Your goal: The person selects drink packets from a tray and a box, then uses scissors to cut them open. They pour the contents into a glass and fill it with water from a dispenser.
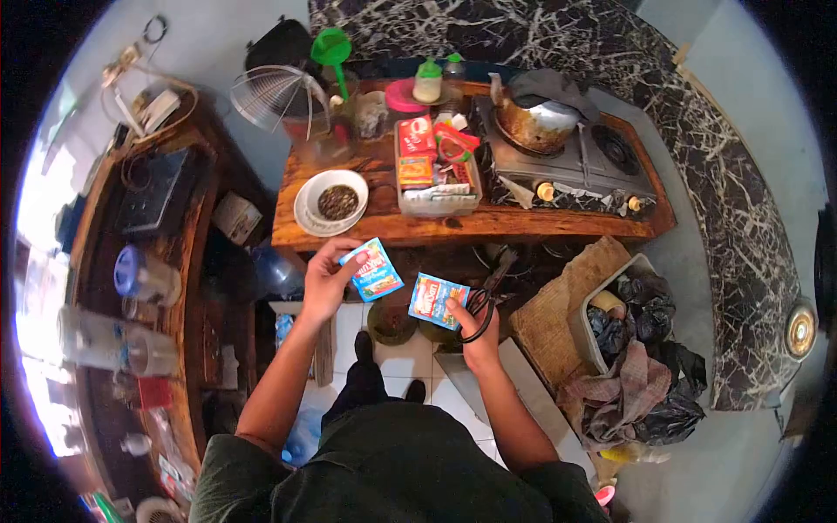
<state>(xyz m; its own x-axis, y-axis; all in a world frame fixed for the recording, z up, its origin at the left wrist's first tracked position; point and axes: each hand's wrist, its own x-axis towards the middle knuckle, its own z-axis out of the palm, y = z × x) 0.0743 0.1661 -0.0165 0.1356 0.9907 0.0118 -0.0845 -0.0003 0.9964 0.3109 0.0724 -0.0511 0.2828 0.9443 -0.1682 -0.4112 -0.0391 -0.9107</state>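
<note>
My left hand (pixel 322 286) pinches a blue printed sachet (pixel 375 272) by its left edge, thumb on the front. A second blue sachet (pixel 433 301) with a similar print is in my right hand (pixel 482 347), under the thumb. The same right hand also holds a pair of scissors (pixel 475 321) with black handles, its blades pointing up and away. The two sachets are close together but apart, in front of the wooden table's edge. Whether either sachet is cut cannot be made out.
On the wooden table (pixel 375 228) stand a white bowl (pixel 307 202) with dark dried bits, a plastic container (pixel 440 204) of packets, and a gas stove (pixel 602 179) bearing a kettle (pixel 536 125). Lower right, a bin (pixel 586 336) holds black bags. Shelves (pixel 193 253) line the left.
</note>
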